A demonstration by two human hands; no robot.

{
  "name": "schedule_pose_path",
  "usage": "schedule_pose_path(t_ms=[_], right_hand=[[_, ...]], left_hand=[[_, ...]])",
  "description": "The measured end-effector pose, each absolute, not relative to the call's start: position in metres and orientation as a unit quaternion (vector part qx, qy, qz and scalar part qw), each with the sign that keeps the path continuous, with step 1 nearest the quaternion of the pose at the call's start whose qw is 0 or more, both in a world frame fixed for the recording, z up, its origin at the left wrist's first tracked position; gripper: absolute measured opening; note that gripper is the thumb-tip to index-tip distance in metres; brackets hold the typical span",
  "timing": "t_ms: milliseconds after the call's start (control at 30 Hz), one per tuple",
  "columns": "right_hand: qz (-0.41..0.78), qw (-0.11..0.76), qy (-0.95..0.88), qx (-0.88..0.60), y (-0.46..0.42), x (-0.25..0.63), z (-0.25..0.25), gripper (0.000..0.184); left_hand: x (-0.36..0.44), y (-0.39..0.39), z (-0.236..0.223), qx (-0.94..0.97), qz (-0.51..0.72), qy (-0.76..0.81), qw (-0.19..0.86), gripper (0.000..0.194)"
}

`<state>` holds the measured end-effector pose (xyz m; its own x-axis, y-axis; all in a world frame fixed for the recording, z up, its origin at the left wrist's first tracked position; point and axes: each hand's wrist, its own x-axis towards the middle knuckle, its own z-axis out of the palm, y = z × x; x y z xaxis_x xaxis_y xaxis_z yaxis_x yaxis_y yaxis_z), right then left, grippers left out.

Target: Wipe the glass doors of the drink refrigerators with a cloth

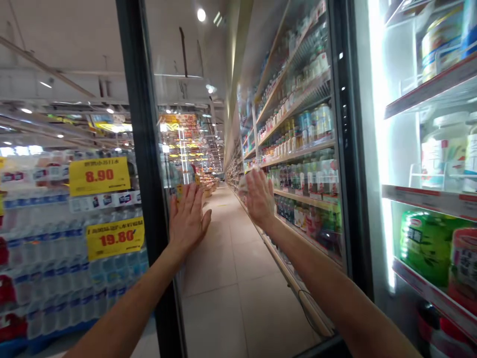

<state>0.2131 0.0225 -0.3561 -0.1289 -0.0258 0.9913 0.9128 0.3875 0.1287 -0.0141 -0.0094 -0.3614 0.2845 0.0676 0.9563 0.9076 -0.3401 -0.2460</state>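
A glass door (231,258) with a black frame (143,149) stands open in front of me, the aisle showing through or mirrored in its pane. My left hand (187,219) lies flat against the glass near the left side of the frame, fingers stretched and holding nothing. Farther right, my right hand (260,199) is raised to the pane, its fingers extended and blurred by motion. Under its fingers shows a small pale cloth (244,185), pressed towards the glass. The cloth is mostly hidden, so its full shape cannot be made out.
Right of the door is a lit cooler with shelves (428,89), jars and a green pack (421,243). To the left stand stacked packs of water bottles (55,278) with yellow price signs (99,176). Shelves of bottled drinks (298,144) appear in the pane.
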Motion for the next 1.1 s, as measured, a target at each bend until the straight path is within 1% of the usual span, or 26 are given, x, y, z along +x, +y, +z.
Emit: schedule_pose_path(t_ms=[67,100,133,233,267,300,367,467,500,533,633,700,767,867,933,967,1067,1100], right_hand=[[-0.451,0.486,-0.684,-0.306,0.018,0.197,-0.359,0.055],[-0.452,0.486,-0.683,-0.304,0.017,0.194,-0.356,0.054],[-0.443,0.513,-0.662,-0.321,0.017,0.195,-0.350,0.053],[-0.377,0.636,-0.536,-0.408,0.022,0.198,-0.323,0.052],[-0.364,0.652,-0.515,-0.421,0.022,0.195,-0.317,0.052],[-0.364,0.649,-0.517,-0.423,0.022,0.189,-0.315,0.052],[-0.394,0.602,-0.571,-0.394,0.018,0.171,-0.319,0.051],[-0.457,0.483,-0.688,-0.289,0.012,0.144,-0.331,0.049],[-0.466,0.459,-0.707,-0.268,0.010,0.139,-0.330,0.049],[-0.465,0.457,-0.709,-0.270,0.009,0.135,-0.325,0.049],[-0.410,0.535,-0.633,-0.380,0.008,0.128,-0.300,0.048],[-0.390,0.554,-0.608,-0.413,0.007,0.119,-0.294,0.048],[-0.419,0.517,-0.655,-0.358,0.003,0.106,-0.307,0.047],[-0.486,0.419,-0.738,-0.208,-0.002,0.088,-0.340,0.041],[-0.502,0.392,-0.755,-0.157,-0.002,0.082,-0.349,0.039],[-0.496,0.407,-0.749,-0.164,-0.002,0.080,-0.345,0.040],[-0.434,0.506,-0.694,-0.272,-0.001,0.075,-0.322,0.045],[-0.419,0.523,-0.681,-0.296,0.000,0.074,-0.318,0.046]], left_hand=[[-0.018,-0.010,-0.362,-0.669,-0.471,-0.367,0.443,0.062],[-0.021,-0.012,-0.362,-0.668,-0.472,-0.368,0.443,0.062],[-0.023,-0.014,-0.362,-0.667,-0.473,-0.369,0.442,0.062],[-0.024,-0.023,-0.359,-0.667,-0.476,-0.363,0.444,0.062],[-0.023,-0.026,-0.357,-0.666,-0.478,-0.358,0.447,0.062],[-0.022,-0.029,-0.356,-0.664,-0.479,-0.356,0.450,0.062],[-0.021,-0.034,-0.352,-0.653,-0.486,-0.352,0.462,0.062],[-0.026,-0.040,-0.344,-0.635,-0.494,-0.351,0.478,0.060],[-0.030,-0.041,-0.341,-0.630,-0.496,-0.354,0.481,0.060],[-0.034,-0.043,-0.339,-0.627,-0.497,-0.358,0.482,0.060],[-0.045,-0.047,-0.334,-0.622,-0.498,-0.373,0.476,0.060],[-0.050,-0.049,-0.334,-0.620,-0.499,-0.379,0.472,0.061],[-0.054,-0.051,-0.335,-0.620,-0.501,-0.382,0.468,0.062],[-0.061,-0.054,-0.338,-0.624,-0.497,-0.379,0.469,0.062],[-0.066,-0.055,-0.340,-0.622,-0.496,-0.378,0.473,0.062],[-0.068,-0.056,-0.340,-0.619,-0.497,-0.379,0.475,0.061],[-0.070,-0.056,-0.341,-0.617,-0.501,-0.383,0.470,0.060],[-0.069,-0.057,-0.342,-0.619,-0.502,-0.383,0.467,0.060]])
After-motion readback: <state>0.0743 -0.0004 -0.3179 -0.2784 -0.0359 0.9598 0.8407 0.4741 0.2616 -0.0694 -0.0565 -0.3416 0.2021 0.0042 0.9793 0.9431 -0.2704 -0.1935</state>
